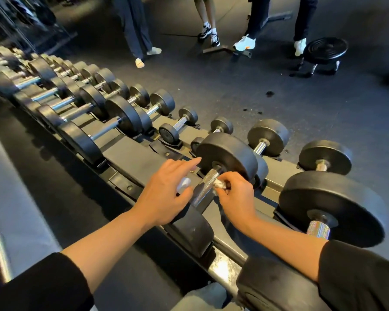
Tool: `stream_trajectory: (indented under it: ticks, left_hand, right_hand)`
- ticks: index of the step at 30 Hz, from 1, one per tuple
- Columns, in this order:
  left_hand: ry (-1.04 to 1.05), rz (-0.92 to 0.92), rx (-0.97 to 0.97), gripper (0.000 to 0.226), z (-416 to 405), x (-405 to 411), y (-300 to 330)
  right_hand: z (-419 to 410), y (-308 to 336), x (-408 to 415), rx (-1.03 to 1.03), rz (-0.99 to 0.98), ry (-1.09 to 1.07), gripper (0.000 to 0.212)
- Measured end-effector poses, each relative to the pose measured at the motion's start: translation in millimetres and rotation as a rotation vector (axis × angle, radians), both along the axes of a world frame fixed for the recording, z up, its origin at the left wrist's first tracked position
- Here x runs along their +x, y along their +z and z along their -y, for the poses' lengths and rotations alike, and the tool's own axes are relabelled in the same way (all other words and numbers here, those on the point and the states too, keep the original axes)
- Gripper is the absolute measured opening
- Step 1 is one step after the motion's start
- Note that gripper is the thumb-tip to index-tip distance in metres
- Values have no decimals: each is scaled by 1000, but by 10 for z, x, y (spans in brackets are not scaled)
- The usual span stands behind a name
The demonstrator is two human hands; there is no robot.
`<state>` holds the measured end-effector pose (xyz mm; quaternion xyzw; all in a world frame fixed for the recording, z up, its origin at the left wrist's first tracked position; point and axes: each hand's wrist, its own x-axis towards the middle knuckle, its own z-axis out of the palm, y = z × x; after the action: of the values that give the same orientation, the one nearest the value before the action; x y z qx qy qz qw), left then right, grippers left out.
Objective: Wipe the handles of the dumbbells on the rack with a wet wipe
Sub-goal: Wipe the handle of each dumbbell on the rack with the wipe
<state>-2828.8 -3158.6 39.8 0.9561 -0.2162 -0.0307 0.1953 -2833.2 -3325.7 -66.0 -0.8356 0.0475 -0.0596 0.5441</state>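
The right hand (236, 194) pinches a crumpled wet wipe (219, 184) against the right side of the knurled handle (208, 181) of a dumbbell (227, 153) on the rack (130, 153). The left hand (166, 194) hovers just left of that handle, forefinger extended, the other fingers curled round a small white object (183, 184) that cannot be identified.

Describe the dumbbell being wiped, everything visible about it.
The dumbbell lies on the rack, handle running toward the camera. Its handle is knurled shiny metal; its two round heads look like matte black rubber, the far one large, the near one partly under the left hand. The right hand presses a crumpled white wipe against the handle's right side.
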Motion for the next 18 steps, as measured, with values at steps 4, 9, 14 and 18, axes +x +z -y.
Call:
stream_trajectory:
  ticks: [4, 9, 14, 18]
  left_hand:
    - [12, -17, 21, 61, -13, 11, -7]
    - [12, -33, 10, 63, -5, 9, -2]
    - [18, -32, -17, 66, -6, -12, 11]
    - [21, -54, -33, 66, 11, -13, 29]
  right_hand:
    - [-58, 23, -68, 51, 29, 48, 14]
    - [-148, 77, -231, 166, 36, 329, 15]
    - [-97, 166, -160, 187, 47, 199, 13]
    - [-1, 213, 45, 64, 148, -109, 18]
